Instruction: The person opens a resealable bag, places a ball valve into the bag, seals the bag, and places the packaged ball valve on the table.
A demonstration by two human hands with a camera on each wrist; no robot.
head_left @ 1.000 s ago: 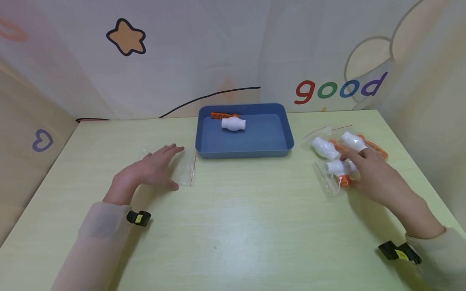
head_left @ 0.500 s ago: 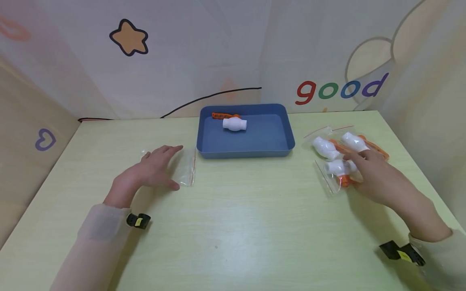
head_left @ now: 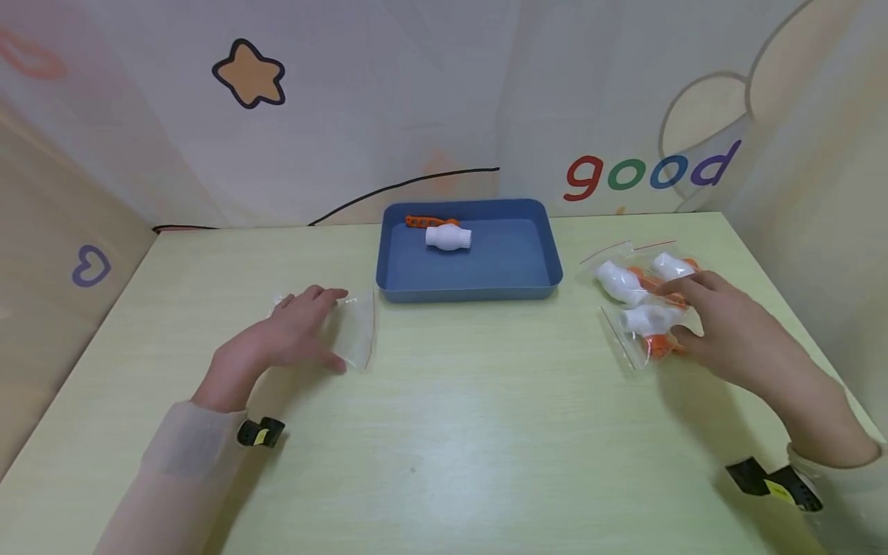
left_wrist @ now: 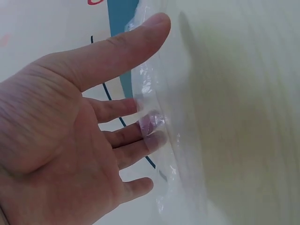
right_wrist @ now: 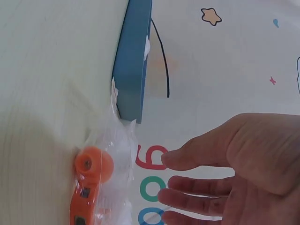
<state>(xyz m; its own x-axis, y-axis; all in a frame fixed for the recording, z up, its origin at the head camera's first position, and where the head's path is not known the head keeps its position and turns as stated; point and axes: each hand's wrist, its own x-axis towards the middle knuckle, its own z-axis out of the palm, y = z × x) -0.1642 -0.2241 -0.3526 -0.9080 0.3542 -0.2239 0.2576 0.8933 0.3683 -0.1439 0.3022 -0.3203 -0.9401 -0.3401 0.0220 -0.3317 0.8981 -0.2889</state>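
My left hand (head_left: 298,331) rests over a clear zip bag (head_left: 357,327) with a red-edged opening, left of the tray. In the left wrist view its fingertips touch the plastic and the thumb is spread apart. At the right, my right hand (head_left: 738,331) hovers with parted fingers beside several bagged sets. Each set pairs a white barrel-shaped piece (head_left: 648,318) with ribbed ends and an orange slotted handle (right_wrist: 84,199). The right wrist view shows the palm with nothing in it. Part of the bags is hidden behind that hand.
A blue tray (head_left: 468,294) stands at the table's back middle. Inside lie a loose white ribbed piece (head_left: 448,237) and an orange handle (head_left: 423,221). A printed curtain (head_left: 388,92) hangs behind the pale wooden table (head_left: 444,432).
My right hand has drawn back slightly to the right, with its fingers more apart, uncovering more of the bagged pieces. My left hand and the clear bag have shifted a little nearer.
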